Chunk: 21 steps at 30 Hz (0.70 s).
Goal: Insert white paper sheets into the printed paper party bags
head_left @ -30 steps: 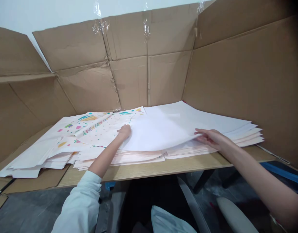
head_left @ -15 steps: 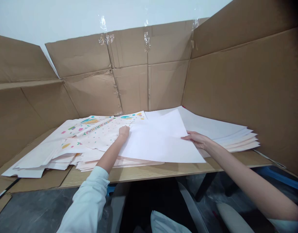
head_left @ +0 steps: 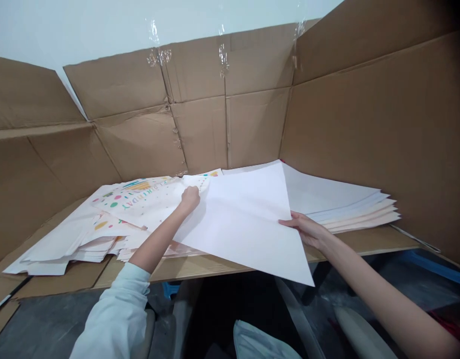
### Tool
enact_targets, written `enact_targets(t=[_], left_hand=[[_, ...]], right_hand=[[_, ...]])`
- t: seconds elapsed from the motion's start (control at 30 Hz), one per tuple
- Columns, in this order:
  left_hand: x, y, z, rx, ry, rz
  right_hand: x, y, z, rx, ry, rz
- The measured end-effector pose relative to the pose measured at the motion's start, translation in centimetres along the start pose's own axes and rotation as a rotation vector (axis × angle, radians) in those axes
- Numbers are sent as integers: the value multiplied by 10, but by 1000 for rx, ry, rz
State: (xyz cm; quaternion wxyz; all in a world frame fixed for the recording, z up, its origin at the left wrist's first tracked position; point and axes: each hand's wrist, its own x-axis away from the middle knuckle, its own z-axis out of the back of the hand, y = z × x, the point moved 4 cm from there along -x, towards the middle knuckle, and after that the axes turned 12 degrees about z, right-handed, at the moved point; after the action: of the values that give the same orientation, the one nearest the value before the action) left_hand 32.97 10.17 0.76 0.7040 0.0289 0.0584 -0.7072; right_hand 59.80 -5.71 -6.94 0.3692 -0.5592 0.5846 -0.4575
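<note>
1. Left hand (head_left: 189,198) curls its fingers together at the white sheet's left edge, over a cream birthday sheet with coloured confetti dots (head_left: 140,203); whether it pinches, I cannot tell.
2. Large white paper sheet (head_left: 241,224) is lifted between both hands, its lower corner hanging past the edge of the pale wooden tabletop (head_left: 379,243).
3. Right hand (head_left: 304,230) pinches the sheet's right edge, fingers close together; just beyond lies a stack of pale paper sheets (head_left: 349,212), against a brown corrugated cardboard wall (head_left: 338,114).
</note>
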Motion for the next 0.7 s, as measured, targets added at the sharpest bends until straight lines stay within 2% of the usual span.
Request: enact_targets(t=[0.07,0.13,0.2,0.27,0.33,0.4,0.53,0.7], left_hand=[[4,1,-11,5,-21,-29],[8,4,-17,6,-18,-57],[9,5,-18,-2,-1,-61],[6,1,-15,-15,35,-34],[0,-8,-12,-23,70,6],[-7,-17,-11,-21,61,20],[-14,-22,-22,-8,-74,-9],[-11,-4,-32,15,-127,15]], right_hand=[[-2,0,-7,-3,16,-26],[-6,-1,-23,3,14,-28],[-12,-3,-40,10,-6,-11],[-16,-7,-47,27,-16,6],[-15,-11,-41,59,-9,0],[-9,-14,-26,87,-7,-20],[4,-12,-4,70,-62,-43],[1,-2,-15,26,-41,-39]])
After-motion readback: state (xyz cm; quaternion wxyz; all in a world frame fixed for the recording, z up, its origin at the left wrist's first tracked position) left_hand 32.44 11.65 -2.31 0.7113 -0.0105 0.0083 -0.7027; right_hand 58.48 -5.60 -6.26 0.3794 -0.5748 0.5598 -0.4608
